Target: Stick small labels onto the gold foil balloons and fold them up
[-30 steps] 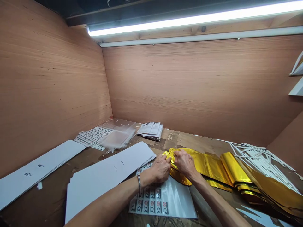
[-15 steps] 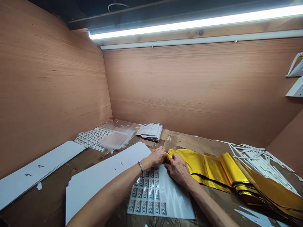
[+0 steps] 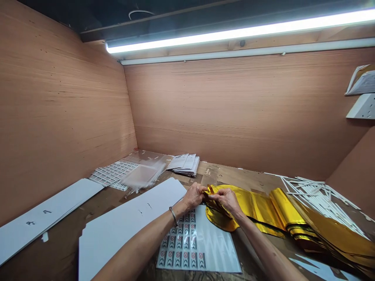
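My left hand [image 3: 195,196], with a metal bangle [image 3: 173,216] at its wrist, pinches the left end of a shiny gold foil balloon [image 3: 244,198]. Close beside it, my right hand [image 3: 227,200] grips the same end with fingers and thumb closed. A rounded flap of the foil hangs below the right hand, over the sticker sheet [image 3: 187,244]. The rest of the foil runs right into a folded pile. Printed labels with CE marks cover the sheet's left part, and its right part is bare. Exactly what the fingertips pinch is partly hidden.
White card sheets [image 3: 131,226] lie left of my hands, with more marked card [image 3: 49,218] farther left. Behind are another sticker sheet [image 3: 113,173], clear plastic bags [image 3: 145,171] and a stack of printed papers [image 3: 184,164]. White sticks [image 3: 319,197] lie loose at the right.
My right hand has lifted slightly and moved right, with its fingers turned toward the left hand. The foil's end has opened out, and a rounded flap now drops over the sticker sheet.
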The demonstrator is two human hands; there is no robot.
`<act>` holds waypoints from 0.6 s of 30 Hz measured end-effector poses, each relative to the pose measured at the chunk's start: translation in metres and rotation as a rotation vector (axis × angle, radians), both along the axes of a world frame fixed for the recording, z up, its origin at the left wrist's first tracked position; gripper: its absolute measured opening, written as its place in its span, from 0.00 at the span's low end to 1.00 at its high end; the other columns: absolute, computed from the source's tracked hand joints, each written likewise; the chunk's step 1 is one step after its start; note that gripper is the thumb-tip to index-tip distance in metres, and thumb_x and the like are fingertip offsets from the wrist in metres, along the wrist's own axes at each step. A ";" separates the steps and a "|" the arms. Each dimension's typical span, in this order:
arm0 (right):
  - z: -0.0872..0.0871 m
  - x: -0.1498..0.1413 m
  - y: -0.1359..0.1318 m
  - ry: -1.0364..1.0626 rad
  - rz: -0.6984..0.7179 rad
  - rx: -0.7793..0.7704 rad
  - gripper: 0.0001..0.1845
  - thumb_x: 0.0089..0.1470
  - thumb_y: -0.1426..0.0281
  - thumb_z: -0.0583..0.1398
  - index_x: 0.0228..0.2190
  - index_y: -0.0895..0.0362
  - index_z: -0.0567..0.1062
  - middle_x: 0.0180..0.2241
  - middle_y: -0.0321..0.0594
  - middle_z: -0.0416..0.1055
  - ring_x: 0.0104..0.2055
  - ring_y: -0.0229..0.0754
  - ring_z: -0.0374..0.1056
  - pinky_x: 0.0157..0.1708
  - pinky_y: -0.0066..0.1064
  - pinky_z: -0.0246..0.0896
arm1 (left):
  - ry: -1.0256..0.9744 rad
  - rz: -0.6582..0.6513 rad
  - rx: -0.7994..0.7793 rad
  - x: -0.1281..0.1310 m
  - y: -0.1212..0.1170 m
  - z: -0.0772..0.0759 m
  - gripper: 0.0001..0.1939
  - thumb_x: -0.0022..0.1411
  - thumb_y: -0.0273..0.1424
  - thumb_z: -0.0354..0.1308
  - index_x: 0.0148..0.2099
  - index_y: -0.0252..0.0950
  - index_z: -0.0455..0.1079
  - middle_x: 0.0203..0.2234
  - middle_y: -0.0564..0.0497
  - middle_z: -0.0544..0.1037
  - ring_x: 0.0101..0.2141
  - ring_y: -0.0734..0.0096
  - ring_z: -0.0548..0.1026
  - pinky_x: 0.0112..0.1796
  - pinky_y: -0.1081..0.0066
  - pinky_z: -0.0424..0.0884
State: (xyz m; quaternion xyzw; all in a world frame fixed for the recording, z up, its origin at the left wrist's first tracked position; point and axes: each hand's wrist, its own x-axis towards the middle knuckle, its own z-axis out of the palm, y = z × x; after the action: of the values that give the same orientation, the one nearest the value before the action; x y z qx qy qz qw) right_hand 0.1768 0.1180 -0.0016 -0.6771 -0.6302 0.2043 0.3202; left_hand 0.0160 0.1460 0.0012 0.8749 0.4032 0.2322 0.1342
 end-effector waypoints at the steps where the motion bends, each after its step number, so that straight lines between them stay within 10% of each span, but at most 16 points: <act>1: 0.000 0.002 0.001 0.021 0.019 -0.009 0.16 0.39 0.60 0.56 0.13 0.60 0.70 0.11 0.31 0.57 0.18 0.33 0.55 0.17 0.22 0.43 | 0.021 -0.001 0.012 0.000 0.001 -0.002 0.16 0.48 0.19 0.45 0.34 0.35 0.71 0.27 0.51 0.71 0.33 0.71 0.64 0.36 0.74 0.60; 9: -0.005 0.007 0.006 0.087 -0.016 0.003 0.14 0.37 0.62 0.57 0.13 0.59 0.67 0.13 0.32 0.58 0.19 0.33 0.54 0.18 0.23 0.43 | 0.276 0.142 0.220 -0.009 -0.031 0.008 0.12 0.56 0.23 0.44 0.41 0.35 0.64 0.39 0.45 0.68 0.42 0.64 0.62 0.41 0.64 0.60; 18: -0.009 0.007 0.005 0.109 0.010 -0.023 0.14 0.37 0.60 0.56 0.13 0.57 0.64 0.12 0.31 0.57 0.19 0.34 0.53 0.18 0.25 0.42 | 0.529 0.148 0.247 -0.123 -0.099 0.013 0.21 0.58 0.27 0.43 0.55 0.40 0.52 0.55 0.43 0.54 0.55 0.52 0.47 0.49 0.46 0.46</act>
State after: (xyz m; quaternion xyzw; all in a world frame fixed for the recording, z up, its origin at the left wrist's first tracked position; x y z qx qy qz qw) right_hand 0.1839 0.1228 -0.0102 -0.6655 -0.6128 0.2499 0.3451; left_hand -0.1066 0.0471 0.0141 0.8829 0.4556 0.0526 -0.1003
